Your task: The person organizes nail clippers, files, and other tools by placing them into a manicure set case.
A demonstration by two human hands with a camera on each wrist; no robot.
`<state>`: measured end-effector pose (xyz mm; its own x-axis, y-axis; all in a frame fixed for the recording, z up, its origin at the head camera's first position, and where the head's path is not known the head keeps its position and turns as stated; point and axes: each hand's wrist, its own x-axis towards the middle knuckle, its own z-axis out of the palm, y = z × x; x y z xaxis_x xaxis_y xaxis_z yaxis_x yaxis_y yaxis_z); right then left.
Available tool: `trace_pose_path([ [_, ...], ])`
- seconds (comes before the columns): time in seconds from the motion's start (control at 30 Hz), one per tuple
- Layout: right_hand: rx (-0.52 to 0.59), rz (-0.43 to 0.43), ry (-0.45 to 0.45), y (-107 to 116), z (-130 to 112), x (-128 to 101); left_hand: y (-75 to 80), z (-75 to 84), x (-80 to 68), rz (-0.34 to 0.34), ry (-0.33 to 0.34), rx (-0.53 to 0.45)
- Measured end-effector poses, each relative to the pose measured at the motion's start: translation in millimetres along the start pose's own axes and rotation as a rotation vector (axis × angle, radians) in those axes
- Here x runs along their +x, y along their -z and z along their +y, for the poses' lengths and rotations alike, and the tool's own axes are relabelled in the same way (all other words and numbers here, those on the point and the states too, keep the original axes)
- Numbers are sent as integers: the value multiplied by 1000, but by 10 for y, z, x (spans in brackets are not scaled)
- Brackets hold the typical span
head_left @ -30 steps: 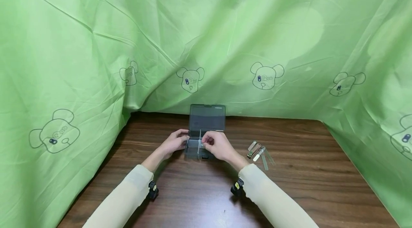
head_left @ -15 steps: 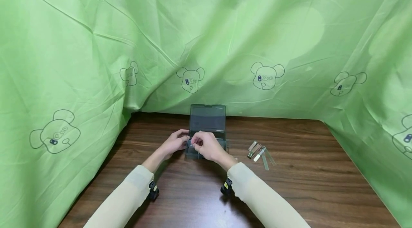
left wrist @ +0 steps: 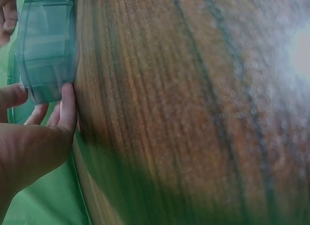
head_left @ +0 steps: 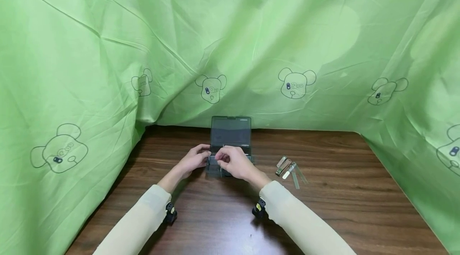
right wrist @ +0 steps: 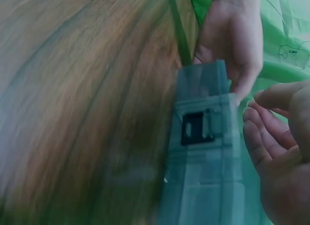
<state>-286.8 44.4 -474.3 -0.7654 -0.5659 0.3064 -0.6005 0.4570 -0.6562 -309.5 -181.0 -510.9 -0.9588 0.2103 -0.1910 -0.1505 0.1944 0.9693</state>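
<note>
A smoky clear plastic compartment box (head_left: 214, 172) stands near the back of the table, its hinged lid (head_left: 231, 131) raised behind it. My left hand (head_left: 193, 160) grips the box's left end; in the left wrist view the thumb lies at the top rim and the fingers (left wrist: 69, 106) press the side low down. Over the compartments hovers my right hand (head_left: 236, 163), its fingers curled and the thumb and forefinger tips brought close together. The right wrist view shows those fingertips (right wrist: 252, 106) above the rim; I cannot tell whether something thin is pinched there.
Right of the box lie small nail clippers (head_left: 281, 162), larger nail clippers (head_left: 284, 167), a small tool with a white end (head_left: 286, 175) and thin flat strips (head_left: 295, 181). A green printed curtain (head_left: 258, 99) hangs close behind the box and along both sides.
My right hand has moved left across the compartments, then drifted slightly back to the right. The left hand keeps its grip on the box, which has stayed in place.
</note>
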Motion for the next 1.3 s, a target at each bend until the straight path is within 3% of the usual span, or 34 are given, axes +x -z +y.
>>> trace_pose_path([
  [0.23, -31, 35, 48, 257, 91, -194, 7, -6, 4, 5, 0, -1],
  [0.53, -42, 64, -34, 614, 293, -499, 29, -26, 3, -5, -9, -2],
  [0.77, -74, 109, -75, 729, 481, -755, 36, -27, 1, -10, -4, 5],
  [1.1, -147, -27, -118, 722, 732, -1035, 30, -38, 6, -12, -5, 9],
  [1.3, -194, -73, -62, 696, 798, -1082, 33, -33, 2, -13, -7, 4],
])
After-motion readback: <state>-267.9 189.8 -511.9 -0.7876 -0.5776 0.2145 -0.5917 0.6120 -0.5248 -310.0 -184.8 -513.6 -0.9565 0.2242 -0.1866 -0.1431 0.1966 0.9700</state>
